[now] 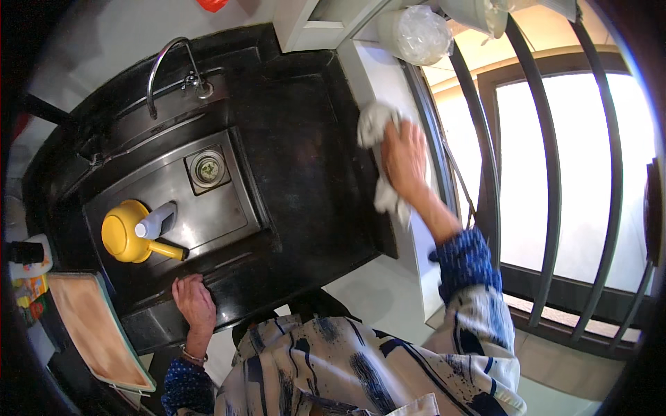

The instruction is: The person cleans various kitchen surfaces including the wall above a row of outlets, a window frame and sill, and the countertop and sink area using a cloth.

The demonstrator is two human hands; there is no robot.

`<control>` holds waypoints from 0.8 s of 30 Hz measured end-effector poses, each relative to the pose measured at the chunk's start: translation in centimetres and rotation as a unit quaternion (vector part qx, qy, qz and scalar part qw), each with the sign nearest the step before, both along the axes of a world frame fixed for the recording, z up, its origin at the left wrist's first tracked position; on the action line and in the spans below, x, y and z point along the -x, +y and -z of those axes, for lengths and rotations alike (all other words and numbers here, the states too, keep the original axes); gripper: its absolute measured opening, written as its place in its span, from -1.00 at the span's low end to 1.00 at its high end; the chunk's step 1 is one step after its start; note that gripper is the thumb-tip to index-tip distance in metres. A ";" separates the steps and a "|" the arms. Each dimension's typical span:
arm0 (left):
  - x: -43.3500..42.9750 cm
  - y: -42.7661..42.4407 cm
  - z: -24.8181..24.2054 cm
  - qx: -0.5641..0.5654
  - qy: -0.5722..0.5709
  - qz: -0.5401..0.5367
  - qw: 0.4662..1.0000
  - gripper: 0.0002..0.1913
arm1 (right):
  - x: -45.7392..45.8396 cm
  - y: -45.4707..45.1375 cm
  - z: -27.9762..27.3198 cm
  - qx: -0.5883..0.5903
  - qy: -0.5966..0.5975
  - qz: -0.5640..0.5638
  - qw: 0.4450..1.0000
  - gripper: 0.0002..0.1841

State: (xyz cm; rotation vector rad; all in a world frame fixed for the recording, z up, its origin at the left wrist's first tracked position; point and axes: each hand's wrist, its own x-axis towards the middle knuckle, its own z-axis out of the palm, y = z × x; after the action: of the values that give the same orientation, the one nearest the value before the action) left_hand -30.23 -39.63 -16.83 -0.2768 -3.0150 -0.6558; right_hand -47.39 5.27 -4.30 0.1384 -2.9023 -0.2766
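Note:
Under my right hand (405,158) a white cloth (375,125) is bunched against the white window ledge (420,249), beside the right end of the black countertop (312,171). The hand presses on the cloth, and part of the cloth hangs out below the palm. My left hand (194,301) rests on the counter's front edge, just below the stainless steel sink (208,218). It holds nothing. In the sink lie a yellow long-handled dipper (122,231), bottom up, and a pale plastic bottle (158,219) with a white cap, leaning against it.
A curved chrome faucet (174,49) rises behind the sink, whose drain strainer (208,169) holds green scraps. A cutting board (96,322) stands at the left. Dark window bars (541,140) line the right side, with a plastic-wrapped white container (419,34) above the ledge.

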 end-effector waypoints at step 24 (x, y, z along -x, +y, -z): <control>0.0 0.0 0.4 -0.019 0.009 0.005 1.000 -0.84 | 8.1 3.6 1.6 0.090 0.092 -0.054 0.990 -0.75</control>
State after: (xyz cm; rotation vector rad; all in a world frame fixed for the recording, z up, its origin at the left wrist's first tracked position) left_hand -30.24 -39.65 -17.20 -0.2955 -2.9822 -0.7063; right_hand -55.48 8.89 -5.93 0.2253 -2.7087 -0.0076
